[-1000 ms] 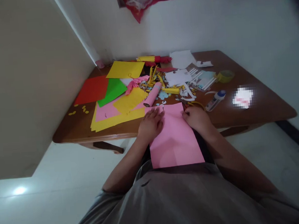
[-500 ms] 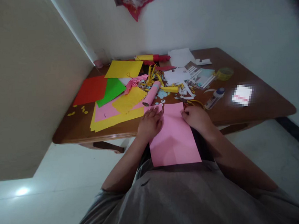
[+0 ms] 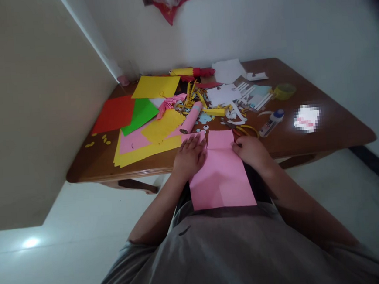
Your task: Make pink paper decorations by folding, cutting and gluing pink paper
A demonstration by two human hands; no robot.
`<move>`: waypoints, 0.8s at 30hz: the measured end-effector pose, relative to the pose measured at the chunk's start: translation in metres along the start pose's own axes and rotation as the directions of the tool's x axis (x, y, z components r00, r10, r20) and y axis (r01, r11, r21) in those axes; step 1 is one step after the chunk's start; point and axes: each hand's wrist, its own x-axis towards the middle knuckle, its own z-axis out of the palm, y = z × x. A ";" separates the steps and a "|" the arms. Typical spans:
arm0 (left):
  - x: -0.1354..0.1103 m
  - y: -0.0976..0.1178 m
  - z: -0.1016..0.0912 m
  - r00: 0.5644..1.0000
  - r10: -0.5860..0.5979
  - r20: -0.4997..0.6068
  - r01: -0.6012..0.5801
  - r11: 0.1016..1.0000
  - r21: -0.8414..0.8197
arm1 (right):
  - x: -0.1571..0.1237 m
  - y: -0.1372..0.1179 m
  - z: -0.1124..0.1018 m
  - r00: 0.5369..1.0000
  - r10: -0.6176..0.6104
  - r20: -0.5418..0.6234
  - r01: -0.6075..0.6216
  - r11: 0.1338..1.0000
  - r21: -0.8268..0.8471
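A pink sheet of paper [image 3: 221, 174] spans the table's front edge and hangs toward my lap. Its upper end is split by a narrow gap into a left and a right piece, and faint creases cross it. My left hand [image 3: 189, 156] lies flat on the left piece, fingers stretched out. With fingertips closed, my right hand [image 3: 249, 151] pinches the sheet's right edge near the top. Just beyond that hand are yellow-handled scissors [image 3: 252, 130], partly covered. A pink paper tube [image 3: 191, 117] lies beyond my left hand.
Left on the wooden table [image 3: 86, 163] are yellow sheets [image 3: 155, 87], a red sheet [image 3: 113, 114] and a green sheet [image 3: 140, 116]. Paper scraps [image 3: 204, 119] fill the middle. A glue bottle [image 3: 272, 123], a tape roll [image 3: 285, 91] and a blurred-out item [image 3: 307, 118] lie right.
My right hand has shifted very slightly right with the sheet's right edge, and the gap at the top looks a little wider. My left hand stays nearly in place.
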 end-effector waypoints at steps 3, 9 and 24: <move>0.001 -0.001 0.001 1.000 0.006 -0.016 -0.006 1.000 0.000 | 0.002 0.002 0.000 1.000 -0.003 -0.017 0.003 1.000 0.007; -0.001 0.001 0.002 0.984 -0.043 -0.172 0.010 0.981 -0.191 | 0.007 0.002 -0.008 1.000 0.028 0.000 -0.026 0.948 0.318; -0.051 -0.022 -0.026 0.947 0.316 0.059 -0.298 0.931 -0.209 | 0.014 0.020 -0.021 0.970 0.007 0.242 -0.120 0.882 0.455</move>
